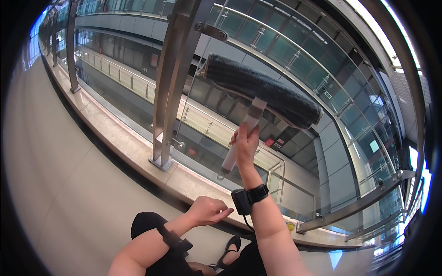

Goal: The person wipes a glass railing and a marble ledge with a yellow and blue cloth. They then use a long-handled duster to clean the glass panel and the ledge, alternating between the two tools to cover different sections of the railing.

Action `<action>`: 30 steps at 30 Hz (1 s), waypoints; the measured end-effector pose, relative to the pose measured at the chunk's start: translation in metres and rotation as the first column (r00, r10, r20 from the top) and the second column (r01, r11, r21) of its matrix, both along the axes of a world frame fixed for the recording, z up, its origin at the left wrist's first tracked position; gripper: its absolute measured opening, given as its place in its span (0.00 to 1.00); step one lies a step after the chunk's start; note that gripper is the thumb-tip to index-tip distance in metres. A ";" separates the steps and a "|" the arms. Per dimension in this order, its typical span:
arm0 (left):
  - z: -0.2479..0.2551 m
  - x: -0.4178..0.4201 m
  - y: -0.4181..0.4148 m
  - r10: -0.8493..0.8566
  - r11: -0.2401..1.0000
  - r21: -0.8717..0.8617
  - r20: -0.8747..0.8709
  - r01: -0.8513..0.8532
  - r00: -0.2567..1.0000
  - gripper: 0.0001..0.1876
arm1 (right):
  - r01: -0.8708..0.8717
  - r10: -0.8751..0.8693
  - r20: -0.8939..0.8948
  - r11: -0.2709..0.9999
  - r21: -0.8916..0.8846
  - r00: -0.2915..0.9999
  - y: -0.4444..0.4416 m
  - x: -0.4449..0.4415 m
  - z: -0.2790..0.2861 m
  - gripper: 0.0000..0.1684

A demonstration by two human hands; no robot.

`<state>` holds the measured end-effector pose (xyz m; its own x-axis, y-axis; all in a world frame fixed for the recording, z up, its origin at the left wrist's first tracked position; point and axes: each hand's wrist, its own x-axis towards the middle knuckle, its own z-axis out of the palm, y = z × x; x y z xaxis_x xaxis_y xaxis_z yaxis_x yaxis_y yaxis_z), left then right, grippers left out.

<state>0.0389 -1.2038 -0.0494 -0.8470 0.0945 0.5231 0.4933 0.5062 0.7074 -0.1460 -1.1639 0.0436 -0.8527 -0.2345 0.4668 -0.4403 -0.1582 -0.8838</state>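
My right hand [247, 143] grips the pale grey handle of a window-cleaning tool [254, 114]. Across the tool's far end runs a wide head covered by a dark, fuzzy cloth pad [262, 90]. That pad is up at the glass panel [221, 138] of the railing and looks pressed to it. A small hanging loop [221, 176] sticks out of the handle's lower end. Lower down, my left hand [209, 211] hovers near the stone ledge with its fingers curled in a loose fist, and nothing shows in it.
A steel railing post [172, 86] stands left of the pad, bolted to the stone ledge [134, 148]. Another metal post [355, 207] slants at the right. Smooth floor tiles [51, 172] lie at the left. Beyond the glass are lower walkways with glass railings.
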 end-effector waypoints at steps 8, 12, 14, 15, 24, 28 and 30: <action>0.011 0.003 0.001 -0.103 0.994 -0.033 -0.093 0.100 0.990 0.13 | 0.269 -0.233 -0.144 0.906 0.328 0.962 0.013 -0.014 -0.115 0.14; 0.006 0.012 -0.006 -0.201 0.979 -0.048 -0.112 0.197 0.973 0.14 | 0.252 -0.356 0.018 0.698 0.670 0.934 0.083 0.040 -0.206 0.24; 0.007 0.015 -0.007 -0.191 0.981 -0.056 -0.105 0.186 0.976 0.14 | 0.203 -0.414 0.132 0.670 0.715 0.901 0.125 0.058 -0.242 0.21; 0.009 0.015 -0.008 -0.181 0.983 -0.049 -0.104 0.177 0.978 0.14 | 0.255 -0.450 0.098 0.658 0.709 0.888 0.144 0.062 -0.262 0.20; 0.013 0.013 0.004 -0.229 0.973 -0.066 -0.190 0.220 0.955 0.14 | 0.203 -0.289 0.082 0.822 0.532 0.954 0.074 0.044 -0.188 0.17; 0.007 0.013 0.006 -0.223 0.975 -0.049 -0.205 0.217 0.953 0.12 | 0.176 -0.246 0.016 0.734 0.656 0.969 0.046 0.030 -0.201 0.20; 0.006 0.013 0.004 -0.228 0.973 -0.026 -0.208 0.227 0.951 0.11 | 0.172 -0.277 0.032 0.680 0.712 0.960 0.063 0.032 -0.228 0.21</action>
